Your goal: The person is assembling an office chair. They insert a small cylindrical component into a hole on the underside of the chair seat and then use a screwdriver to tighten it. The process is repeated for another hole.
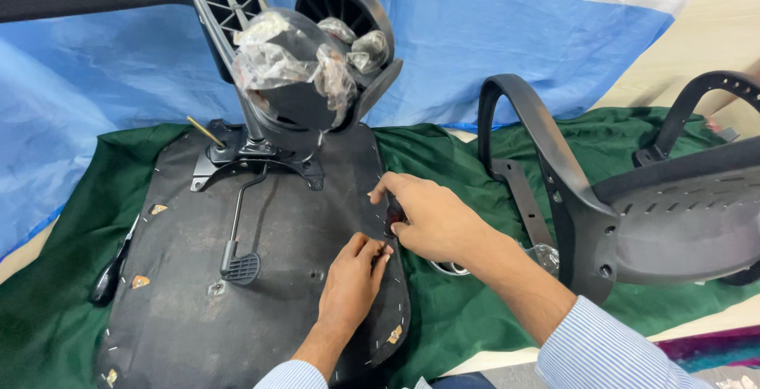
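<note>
An upturned office chair seat [198, 310] with black fabric underside lies on a green cloth [467, 310]. My left hand [352, 282] rests on the seat's right side, fingertips pinched near its edge. My right hand [423, 215] is closed around a small dark tool handle [393, 216] at the seat's right edge, just above my left fingers. The black metal mechanism plate [257, 159] with a lever and paddle handle [240, 266] is bolted at the seat's middle. The chair base with a plastic-wrapped caster [297, 72] rises from it.
A black chair backrest with armrest loops [633, 215] lies to the right on the cloth. A black-handled screwdriver [107, 278] lies at the seat's left edge. Blue sheeting [507, 41] covers the surface behind. A clear plastic bag [542, 256] lies beside the armrest.
</note>
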